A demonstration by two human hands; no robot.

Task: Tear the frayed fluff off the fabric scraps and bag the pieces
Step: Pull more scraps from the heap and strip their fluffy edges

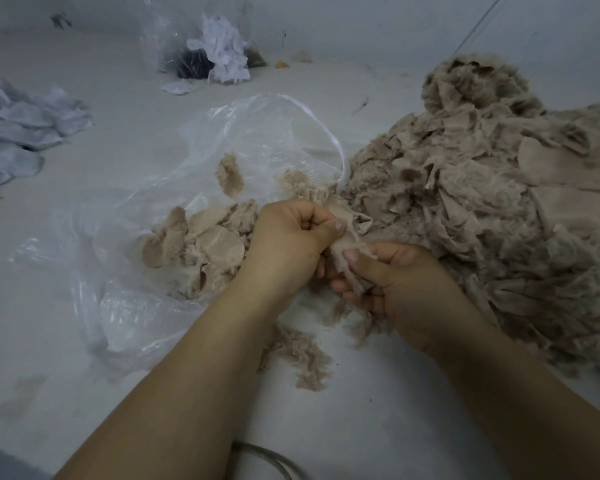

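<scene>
Fabric scrap (349,233): beige, frayed, pinched between both hands above the counter (378,410). Left hand (288,244) clenched on its upper edge; right hand (399,282) grips the lower fluff. Clear bag (125,278), mouth open, just left, holding trimmed pieces (208,240). Scrap heap (482,209) right. Loose fluff (298,355) below; bare counter nearer.

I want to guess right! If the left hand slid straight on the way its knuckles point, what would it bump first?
Probably the big beige scrap pile. The left hand points up and right, pinching a beige scrap together with the right hand, and the pile starts just beyond; depth is hard to judge.
</scene>
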